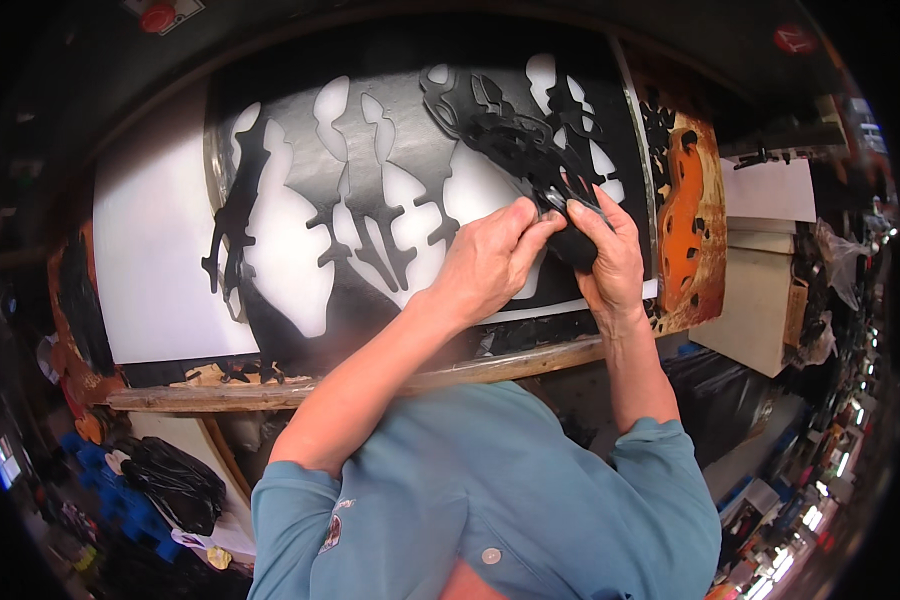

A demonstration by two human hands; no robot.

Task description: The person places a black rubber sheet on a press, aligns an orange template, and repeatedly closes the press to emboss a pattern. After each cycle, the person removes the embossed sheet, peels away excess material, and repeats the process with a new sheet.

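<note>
A large black sheet (420,120) with curved holes lies over a white surface (160,250), which shows through the cut-outs. Above its right half I hold a bundle of flat black cut-out pieces (500,135) with holes and curved edges. My right hand (612,255) is wrapped round the bundle's near end, thumb on top. Closed against the same end, my left hand (482,262) pinches at the pieces with thumb and forefinger. The exact edge between its fingertips is hard to make out. A narrow black strip (245,190) of the sheet lies loose-looking at the left.
An orange shaped die (682,220) with openings stands at the right on a worn board. A wooden rail (270,395) runs along the near edge. Red round buttons (157,16) sit overhead. White sheets (770,190) lie at the right, a black bag (175,485) at the lower left.
</note>
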